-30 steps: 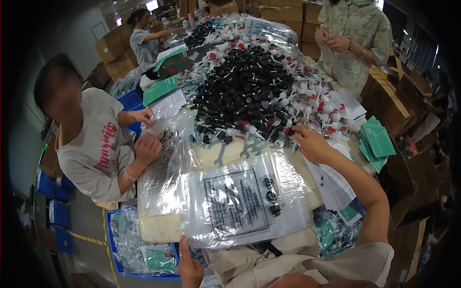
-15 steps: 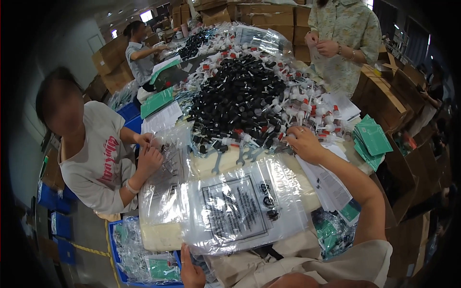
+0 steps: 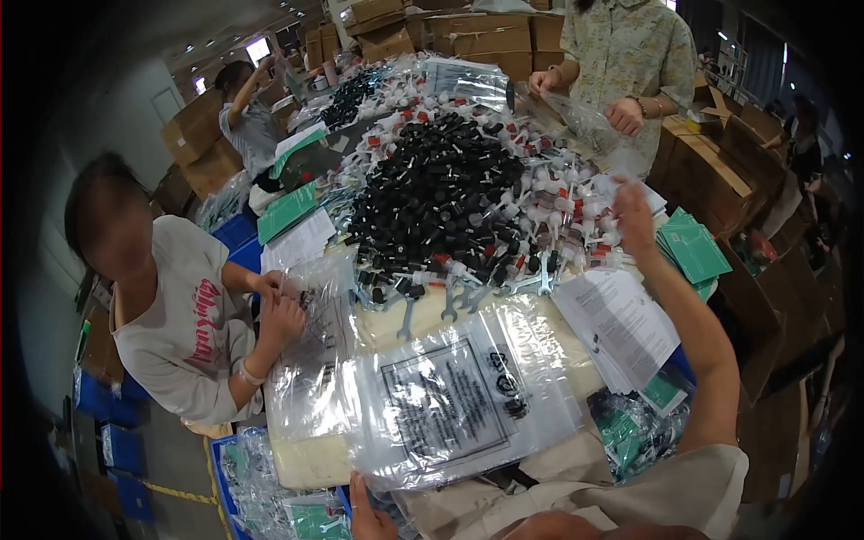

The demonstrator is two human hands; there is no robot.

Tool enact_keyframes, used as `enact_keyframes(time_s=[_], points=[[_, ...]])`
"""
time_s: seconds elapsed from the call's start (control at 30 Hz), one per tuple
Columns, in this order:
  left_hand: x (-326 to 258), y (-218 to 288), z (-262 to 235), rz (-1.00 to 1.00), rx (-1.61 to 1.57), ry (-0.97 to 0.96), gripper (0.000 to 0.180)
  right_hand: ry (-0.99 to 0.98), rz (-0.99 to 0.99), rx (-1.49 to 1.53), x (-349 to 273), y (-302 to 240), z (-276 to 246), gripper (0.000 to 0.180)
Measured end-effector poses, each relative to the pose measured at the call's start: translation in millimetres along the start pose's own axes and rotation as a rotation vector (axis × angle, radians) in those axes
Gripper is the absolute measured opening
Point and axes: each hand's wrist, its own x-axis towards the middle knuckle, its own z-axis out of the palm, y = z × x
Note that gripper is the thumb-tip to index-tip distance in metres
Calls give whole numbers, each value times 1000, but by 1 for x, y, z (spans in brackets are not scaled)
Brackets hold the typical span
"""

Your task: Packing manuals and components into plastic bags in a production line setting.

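My right hand [image 3: 635,220] is raised over the right side of the heap, fingers stretched upward and somewhat blurred; I see nothing in it. Below it lie white-and-red capped pieces [image 3: 576,193] and a stack of printed white sheets [image 3: 616,319]. My left hand [image 3: 371,515] is low at the front, its fingers extended against the near left corner of a clear plastic bag [image 3: 450,396] with black print. That bag lies flat on top of others before me. Several open-ended wrenches [image 3: 544,274] lie between the bags and a heap of black caps [image 3: 432,189].
Green booklets [image 3: 693,247] lie at the right edge; more green booklets [image 3: 288,211] sit at the left. A blue crate [image 3: 220,468] of filled bags stands lower left. Co-workers stand at the left [image 3: 180,306], far left and far right. Cardboard boxes [image 3: 720,180] crowd the right.
My right hand has lifted from the wrenches and moved right and away, uncovering a wrench and the white sheets. My left hand stays by the bag corner. The far-right co-worker's hands have parted, with clear plastic between.
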Motion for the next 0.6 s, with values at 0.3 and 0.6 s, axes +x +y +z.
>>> enact_keyframes(time_s=[0.3, 0.6], points=[[9, 17, -7, 52, 117, 81, 70, 589, 196, 110, 36, 0, -182, 34], [5, 18, -5, -10, -35, 26, 65, -766, -486, -667, -42, -27, 74, 18]])
